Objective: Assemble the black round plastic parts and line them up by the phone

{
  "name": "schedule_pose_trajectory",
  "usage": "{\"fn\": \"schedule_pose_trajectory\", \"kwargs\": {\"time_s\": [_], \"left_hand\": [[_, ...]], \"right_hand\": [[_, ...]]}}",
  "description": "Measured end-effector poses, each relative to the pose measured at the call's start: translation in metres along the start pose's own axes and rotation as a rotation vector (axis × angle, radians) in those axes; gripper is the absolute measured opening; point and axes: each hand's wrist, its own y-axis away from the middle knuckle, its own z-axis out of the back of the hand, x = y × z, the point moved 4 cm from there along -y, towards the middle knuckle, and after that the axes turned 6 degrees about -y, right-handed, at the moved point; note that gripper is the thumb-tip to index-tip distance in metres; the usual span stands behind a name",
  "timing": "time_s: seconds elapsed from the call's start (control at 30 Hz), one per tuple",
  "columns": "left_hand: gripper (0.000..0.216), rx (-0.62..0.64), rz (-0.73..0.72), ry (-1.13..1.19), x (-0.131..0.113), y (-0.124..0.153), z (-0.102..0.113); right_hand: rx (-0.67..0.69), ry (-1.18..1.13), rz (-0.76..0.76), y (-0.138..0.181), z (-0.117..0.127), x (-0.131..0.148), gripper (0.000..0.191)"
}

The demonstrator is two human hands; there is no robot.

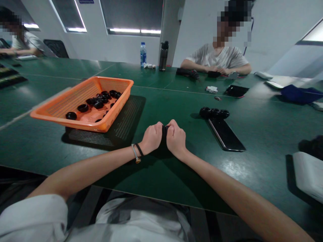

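Observation:
My left hand [151, 137] and my right hand [176, 138] meet knuckle to knuckle over the green table [161, 174], both closed round a small black part [165, 131] pinched between them. Most of that part is hidden by my fingers. An orange mesh basket [73, 101] stands to the left, propped on a black tray, with several black rings [97, 102] inside. A row of black rings [214, 112] lies to the right, beside a dark phone [225, 133].
A person in a white shirt [219, 57] sits across the table, hands on small items. Another person sits at far left [22, 42]. A water bottle [143, 54] and dark flask [163, 55] stand at the back. A white object [309, 174] lies at right.

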Motion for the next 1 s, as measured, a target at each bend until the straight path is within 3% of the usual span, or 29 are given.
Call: {"fn": "schedule_pose_trajectory", "kwargs": {"time_s": [0.17,0.3,0.43,0.6,0.77,1.0], "left_hand": [[0.035,-0.003,-0.085,-0.141,-0.004,-0.001,0.002],[0.036,0.033,-0.071,-0.149,-0.002,-0.004,0.001],[0.036,0.065,-0.021,-0.012,0.002,-0.007,0.001],[0.017,0.088,0.018,0.221,0.007,-0.009,0.001],[0.024,0.063,0.042,0.313,0.016,-0.014,0.0],[0.034,0.015,-0.066,0.212,0.017,-0.016,0.005]], "right_hand": [[0.027,-0.121,-0.114,0.001,0.002,0.0,0.024],[0.047,-0.17,-0.149,0.001,0.0,-0.005,0.026],[0.107,-0.269,-0.174,-0.002,-0.006,-0.016,0.029],[0.169,-0.471,-0.175,-0.008,-0.007,-0.027,0.029],[0.278,-0.436,-0.126,-0.015,-0.005,-0.031,0.022],[0.322,-0.353,0.008,-0.018,-0.002,-0.025,0.043]]}}
